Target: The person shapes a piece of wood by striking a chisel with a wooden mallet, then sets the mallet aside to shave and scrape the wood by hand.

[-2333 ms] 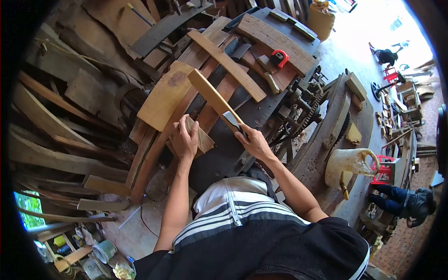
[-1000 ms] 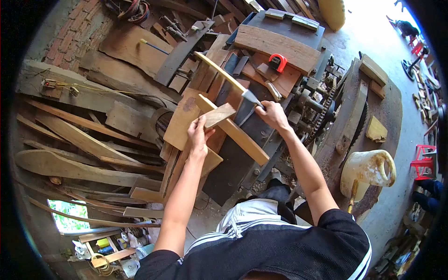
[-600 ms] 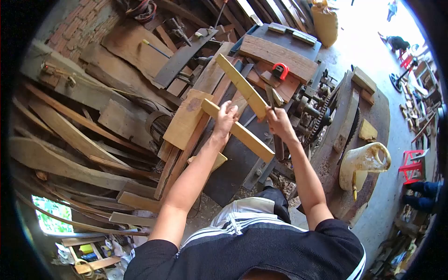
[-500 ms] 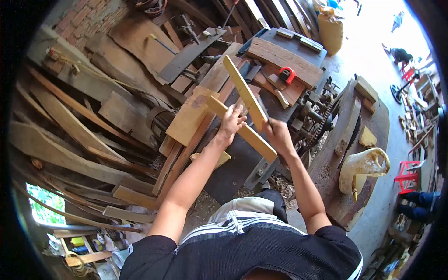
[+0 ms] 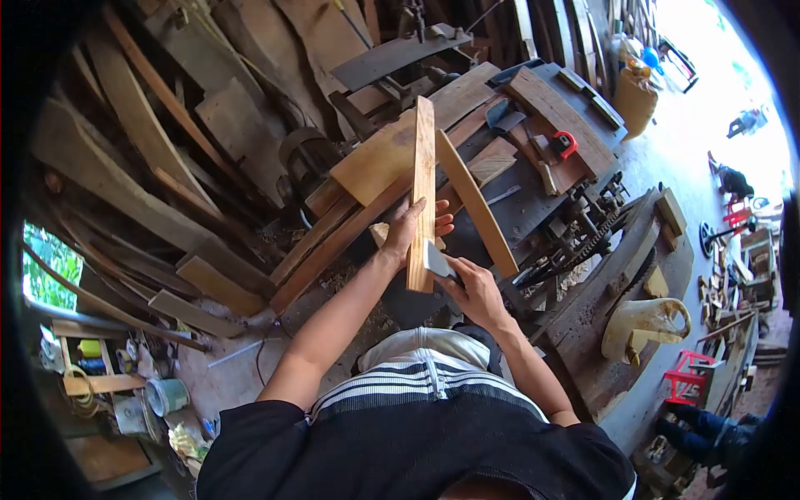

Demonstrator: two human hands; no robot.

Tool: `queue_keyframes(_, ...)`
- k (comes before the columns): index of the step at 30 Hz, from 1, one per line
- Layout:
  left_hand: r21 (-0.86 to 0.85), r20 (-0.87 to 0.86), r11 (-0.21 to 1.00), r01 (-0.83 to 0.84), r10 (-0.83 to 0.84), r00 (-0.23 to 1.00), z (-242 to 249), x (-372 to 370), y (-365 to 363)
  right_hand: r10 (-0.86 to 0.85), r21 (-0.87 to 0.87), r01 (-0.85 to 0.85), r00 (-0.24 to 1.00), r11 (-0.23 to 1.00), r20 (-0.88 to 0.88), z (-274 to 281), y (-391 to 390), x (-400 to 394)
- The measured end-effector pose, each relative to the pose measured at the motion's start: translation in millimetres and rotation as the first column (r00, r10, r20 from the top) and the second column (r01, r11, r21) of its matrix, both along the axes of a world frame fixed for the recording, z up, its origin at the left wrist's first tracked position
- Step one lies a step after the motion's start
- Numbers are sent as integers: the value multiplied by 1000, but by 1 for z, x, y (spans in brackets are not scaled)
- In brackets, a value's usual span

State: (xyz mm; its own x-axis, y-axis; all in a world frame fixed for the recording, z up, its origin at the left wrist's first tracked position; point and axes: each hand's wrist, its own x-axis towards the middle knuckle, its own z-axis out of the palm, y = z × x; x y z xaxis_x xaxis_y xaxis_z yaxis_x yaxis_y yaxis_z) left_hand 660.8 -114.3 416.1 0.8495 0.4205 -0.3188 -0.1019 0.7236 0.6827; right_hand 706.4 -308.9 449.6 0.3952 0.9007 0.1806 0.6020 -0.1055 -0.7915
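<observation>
My left hand (image 5: 406, 231) is wrapped around a long, pale wooden strip (image 5: 424, 158), its far end pointing away from me. In my right hand (image 5: 479, 293) is a flat-bladed tool (image 5: 437, 260) with a grey metal blade and a dark handle. The blade is against or just beside the right edge of the strip, near its closer end. A second wooden strip (image 5: 477, 204) slants just to the right, over the dark machine table. Its underside and what supports it are hidden. A thick light board (image 5: 379, 162) lies beyond my left hand.
A red tape measure (image 5: 567, 144) lies among offcuts on the machine table (image 5: 533, 212). At right, a cream plastic jug (image 5: 637, 329) stands on a wooden bench (image 5: 583, 312). Long curved planks (image 5: 133, 192) lean at left. A person's legs (image 5: 700, 433) show at lower right.
My left hand now holds a strip pointing straight away from me, with the tool's blade at its near end. The other strip lies to the right. My view has shifted left and down.
</observation>
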Motion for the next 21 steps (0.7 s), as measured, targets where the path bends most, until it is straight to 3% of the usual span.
queue_keyframes(5, 62, -31, 998, 7, -5, 1000, -3, -28, 2, -31, 16, 32, 999, 999, -23, -2, 2, -1)
queue_keyframes(7, -24, 28, 1000, -17, 18, 999, -16, -28, 4, -80, 54, 81, 997, 995, -17, -2, 2, -1)
queue_keyframes(9, -62, 59, 998, -4, 8, 998, -27, -27, 4, -115, -47, 112, 991, 993, -65, 1, -4, 2)
queue_keyframes(15, -80, 90, 995, 52, -44, 995, -35, -12, -6, -307, -117, 296, 948, 948, -86, -5, -33, 7)
queue_keyframes(17, -51, 49, 997, 49, -46, 998, -36, -1, -12, -385, -127, 375, 921, 918, -61, -11, -47, 6)
queue_keyframes(19, -68, -15, 997, 37, -38, 999, -30, 12, -18, -442, -82, 435, 885, 897, -143, -28, -60, 10)
queue_keyframes(21, 63, -98, 997, 36, -30, 995, -24, 25, -25, -500, -46, 500, 852, 865, -152, -31, -72, 11)
